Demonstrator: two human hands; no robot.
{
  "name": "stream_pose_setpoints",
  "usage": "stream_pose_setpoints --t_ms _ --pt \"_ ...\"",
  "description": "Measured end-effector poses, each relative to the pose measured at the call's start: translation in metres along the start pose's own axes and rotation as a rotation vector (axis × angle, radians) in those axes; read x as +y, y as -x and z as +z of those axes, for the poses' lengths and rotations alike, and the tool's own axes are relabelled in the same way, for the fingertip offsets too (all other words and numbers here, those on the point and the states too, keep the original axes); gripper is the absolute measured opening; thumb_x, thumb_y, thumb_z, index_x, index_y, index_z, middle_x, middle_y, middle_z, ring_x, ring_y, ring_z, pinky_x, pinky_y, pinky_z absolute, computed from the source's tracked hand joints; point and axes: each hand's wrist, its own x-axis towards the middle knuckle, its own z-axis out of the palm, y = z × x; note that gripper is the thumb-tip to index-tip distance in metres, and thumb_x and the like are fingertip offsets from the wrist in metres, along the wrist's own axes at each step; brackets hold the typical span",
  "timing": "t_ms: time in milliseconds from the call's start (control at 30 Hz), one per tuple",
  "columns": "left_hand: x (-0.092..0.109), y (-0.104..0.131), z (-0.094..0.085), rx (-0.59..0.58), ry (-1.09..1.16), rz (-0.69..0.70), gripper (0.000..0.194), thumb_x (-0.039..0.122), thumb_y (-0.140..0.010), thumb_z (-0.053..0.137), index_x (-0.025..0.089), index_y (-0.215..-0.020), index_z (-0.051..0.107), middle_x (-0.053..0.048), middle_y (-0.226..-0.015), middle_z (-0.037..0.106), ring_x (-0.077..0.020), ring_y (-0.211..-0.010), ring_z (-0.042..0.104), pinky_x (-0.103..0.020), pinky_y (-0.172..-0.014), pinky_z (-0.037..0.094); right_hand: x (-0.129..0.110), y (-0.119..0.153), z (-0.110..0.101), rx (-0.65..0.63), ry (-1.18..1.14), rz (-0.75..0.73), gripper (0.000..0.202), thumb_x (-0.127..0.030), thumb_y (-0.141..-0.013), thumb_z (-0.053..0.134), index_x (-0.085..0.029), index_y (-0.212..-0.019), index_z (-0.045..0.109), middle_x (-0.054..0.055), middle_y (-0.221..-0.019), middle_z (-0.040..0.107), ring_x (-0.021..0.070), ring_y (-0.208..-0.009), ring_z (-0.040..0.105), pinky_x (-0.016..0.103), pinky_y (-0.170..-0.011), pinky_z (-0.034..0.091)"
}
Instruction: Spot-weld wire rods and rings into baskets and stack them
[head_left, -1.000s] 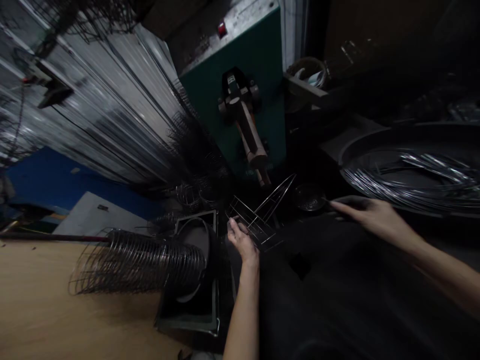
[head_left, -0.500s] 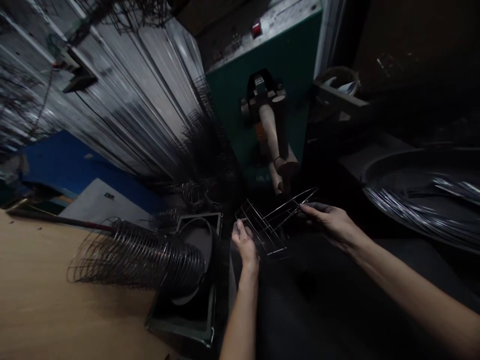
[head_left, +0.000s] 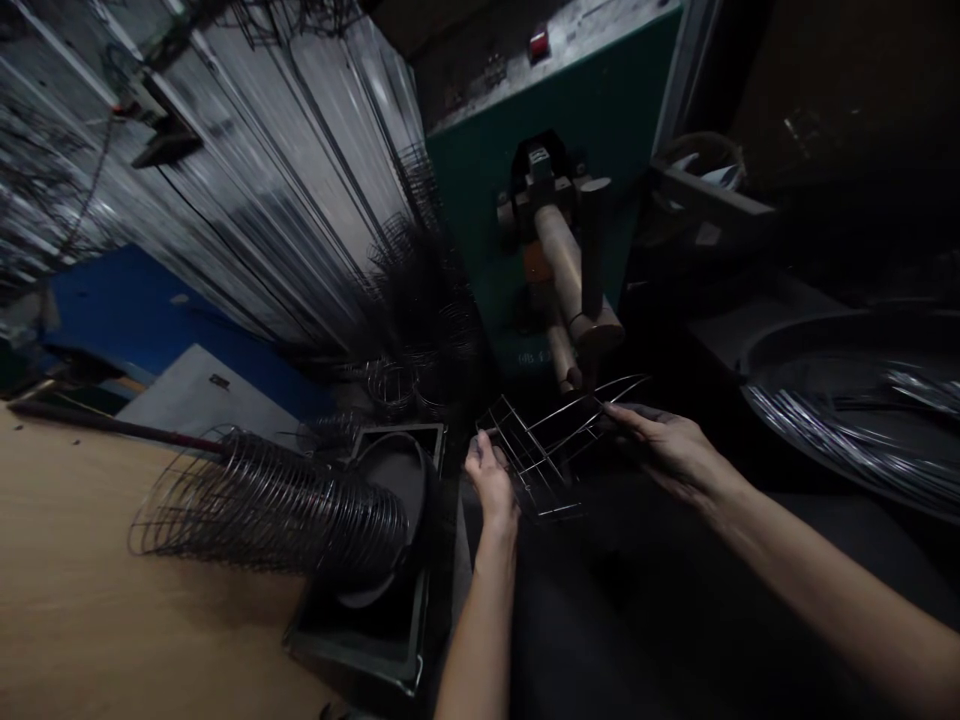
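A thin wire frame [head_left: 541, 455] made of crossed metal rods spans the space between my two hands. My left hand [head_left: 493, 480] is closed on its left edge, thumb on top. On the right side, my right hand [head_left: 664, 445] pinches the frame's far end between thumb and fingers. Just beyond the frame, the cylindrical arms [head_left: 574, 275] of a green machine [head_left: 465, 190] jut toward me. The frame's upper part lies close below the lower arm's tip; whether they touch I cannot tell.
To the left, a stack of wire rings [head_left: 277, 510] hangs on a rod beside a dark round disc [head_left: 390, 470] over a metal-framed box [head_left: 352, 650]. Coiled wire [head_left: 840, 440] rests in a round holder at right. A blue panel [head_left: 142, 310] stands behind.
The view has shifted slightly, so the machine sits a little farther right and lower. Both hands keep their hold on the wire frame, with almost no change in position.
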Motion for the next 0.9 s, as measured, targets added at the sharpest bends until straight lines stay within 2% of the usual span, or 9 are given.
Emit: stream_pose_setpoints --t_ms 167,267,367,500,633,833,900 --pt "0.006 -0.003 0.004 0.011 -0.015 -0.005 0.046 0.06 -0.071 0.064 0.016 -0.08 0.058 0.01 -0.048 0.024 -0.0033 -0.041 0.022 -0.016 -0.04 0.017 -0.007 0.002 0.007 0.026 -0.048 0.05 0.012 -0.005 -0.082 0.063 -0.011 -0.072 0.067 0.004 -0.068 0.066 0.0064 -0.054 0.058 0.008 -0.045 0.046" --pt "0.012 0.0 0.006 0.042 0.01 -0.075 0.047 0.059 -0.067 0.068 0.015 -0.08 0.059 0.01 -0.049 0.026 -0.0025 -0.04 0.024 -0.016 -0.04 0.017 -0.011 0.005 0.011 0.05 -0.063 0.071 0.013 -0.003 -0.082 0.061 -0.01 -0.073 0.067 0.003 -0.067 0.065 0.0064 -0.055 0.059 0.009 -0.046 0.046" --pt "0.017 0.006 0.007 0.024 0.061 -0.143 0.046 0.055 -0.067 0.07 0.014 -0.085 0.061 0.011 -0.048 0.023 -0.0017 -0.038 0.021 -0.015 -0.039 0.015 -0.01 0.007 0.012 0.071 -0.083 0.068 0.012 -0.002 -0.083 0.06 -0.01 -0.076 0.067 0.004 -0.074 0.066 0.0074 -0.062 0.062 0.009 -0.049 0.049" --pt "0.02 0.007 0.01 0.031 0.097 -0.151 0.038 0.049 -0.071 0.069 0.014 -0.082 0.061 0.012 -0.045 0.02 -0.0016 -0.036 0.018 -0.016 -0.039 0.012 -0.006 0.011 0.004 0.087 -0.081 0.055 0.006 -0.008 -0.084 0.063 -0.01 -0.079 0.066 0.007 -0.083 0.068 0.0093 -0.067 0.063 0.01 -0.05 0.05" --pt "0.02 -0.002 0.013 0.048 0.105 -0.128 0.035 0.047 -0.073 0.067 0.014 -0.082 0.061 0.012 -0.046 0.023 -0.0018 -0.037 0.022 -0.016 -0.04 0.015 -0.004 0.012 -0.01 0.087 -0.07 0.05 0.007 -0.01 -0.084 0.062 -0.012 -0.08 0.066 0.006 -0.083 0.067 0.0101 -0.068 0.064 0.011 -0.054 0.052" --pt "0.024 -0.007 0.012 0.036 0.081 -0.085 0.032 0.044 -0.074 0.066 0.013 -0.081 0.062 0.011 -0.046 0.024 -0.0023 -0.037 0.023 -0.016 -0.04 0.015 -0.006 0.013 -0.01 0.078 -0.116 0.033 0.01 -0.007 -0.083 0.062 -0.012 -0.077 0.068 0.005 -0.086 0.067 0.0087 -0.069 0.062 0.011 -0.05 0.05" --pt "0.026 -0.008 0.015 0.046 0.07 -0.073 0.031 0.043 -0.076 0.063 0.013 -0.081 0.061 0.011 -0.046 0.024 -0.0025 -0.037 0.022 -0.017 -0.041 0.014 -0.006 0.019 -0.016 0.065 -0.114 0.022 0.01 -0.008 -0.083 0.062 -0.012 -0.076 0.068 0.005 -0.086 0.067 0.0091 -0.069 0.062 0.012 -0.051 0.05"
